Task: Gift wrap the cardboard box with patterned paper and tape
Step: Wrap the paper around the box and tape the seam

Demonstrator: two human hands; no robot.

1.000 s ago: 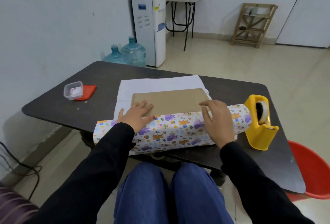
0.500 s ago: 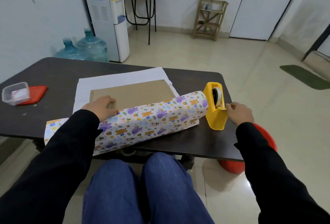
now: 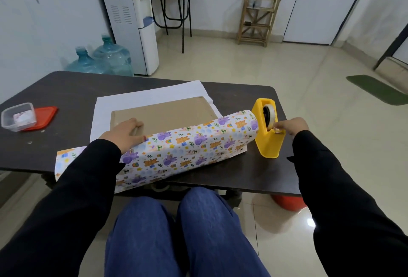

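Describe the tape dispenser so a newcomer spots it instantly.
Start at the dark table and go to its right end, past the patterned paper. The tape dispenser stands there, the right hand pinching its tape. Only it is solid bright yellow.

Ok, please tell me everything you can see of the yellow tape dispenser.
The yellow tape dispenser looks like smooth plastic. It stands upright on the dark table near its right edge, holding a pale tape roll on a black hub. The right hand pinches the tape roll's end at the cutter. The patterned paper reaches its left side; contact is unclear.
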